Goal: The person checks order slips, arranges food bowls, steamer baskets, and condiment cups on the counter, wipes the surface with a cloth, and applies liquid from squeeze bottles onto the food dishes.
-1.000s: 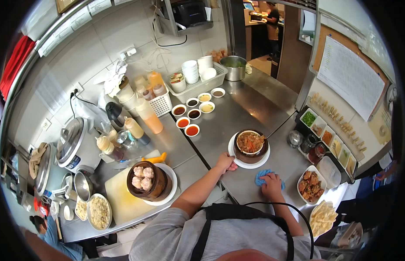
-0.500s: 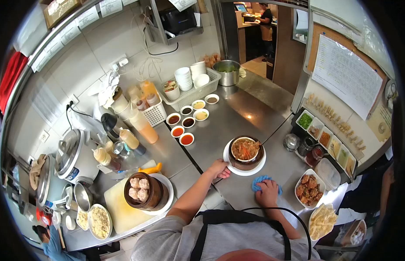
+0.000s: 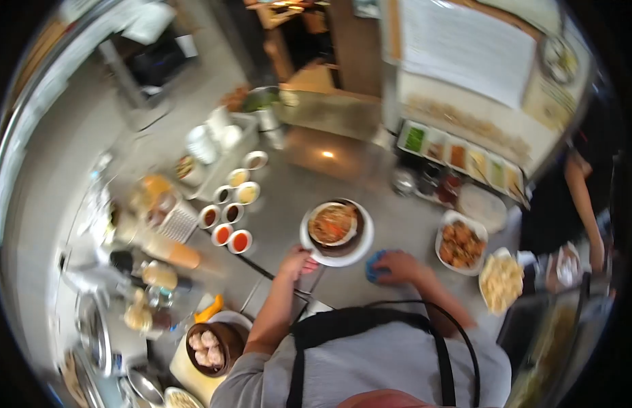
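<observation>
A white plate (image 3: 367,246) carries a dark round steamer basket (image 3: 358,238), in which a small bowl of orange-brown food (image 3: 331,224) sits. My left hand (image 3: 300,262) is at the plate's near left rim, fingers closed on the edge. Right of the plate, my right hand (image 3: 399,267) is closed over a crumpled blue cloth (image 3: 374,266) on the steel counter, covering most of it. Farther left, another steamer basket (image 3: 228,343) holds several pale dumplings (image 3: 206,349).
Small sauce bowls (image 3: 240,241) stand left of the plate. To the right are a dish of fried pieces (image 3: 461,243), a bowl of pale chips (image 3: 501,282) and garnish trays (image 3: 459,156). Another person's arm (image 3: 586,204) shows at far right.
The view has swung right and blurred, so the counter's things appear farther left. My left hand stays at the plate rim. My right hand now covers more of the blue cloth.
</observation>
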Motion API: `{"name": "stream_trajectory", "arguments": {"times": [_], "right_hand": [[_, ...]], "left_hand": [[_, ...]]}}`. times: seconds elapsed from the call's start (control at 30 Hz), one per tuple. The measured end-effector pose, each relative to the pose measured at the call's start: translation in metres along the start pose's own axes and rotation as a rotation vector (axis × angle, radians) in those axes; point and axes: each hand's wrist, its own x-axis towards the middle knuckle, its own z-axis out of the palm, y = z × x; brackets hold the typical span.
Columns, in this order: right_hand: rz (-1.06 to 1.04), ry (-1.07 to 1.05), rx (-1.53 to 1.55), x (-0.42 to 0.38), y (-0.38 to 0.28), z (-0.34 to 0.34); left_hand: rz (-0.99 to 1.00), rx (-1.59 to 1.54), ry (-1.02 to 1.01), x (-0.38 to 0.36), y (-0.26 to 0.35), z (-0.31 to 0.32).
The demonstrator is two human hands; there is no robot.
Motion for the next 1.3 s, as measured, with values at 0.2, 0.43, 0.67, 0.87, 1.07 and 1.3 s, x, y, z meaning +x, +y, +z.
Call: {"name": "stream_trajectory", "arguments": {"times": [0.2,0.43,0.67,0.87,1.07,1.3], "right_hand": [[0.232,0.608,-0.088,0.033,0.027,-0.164],[0.565,1.098,-0.610,0.118,0.146,-0.259],[0.633,0.986,-0.814,0.166,0.179,-0.282],[0.455,1.061,-0.950,0.179,0.167,-0.291],[0.230,0.539,-0.099,0.163,0.071,-0.199],[0.356,0.367,0.110,0.161,0.085,-0.082]], "left_hand": [[0.033,0.026,0.006,-0.006,0.005,0.004],[0.050,0.030,0.069,-0.006,0.003,0.007],[0.038,0.003,0.080,-0.007,0.005,0.006],[-0.001,0.024,0.082,-0.007,0.010,0.007],[0.010,0.021,0.076,-0.007,0.012,0.007],[0.023,0.017,0.093,-0.005,0.009,0.008]]}}
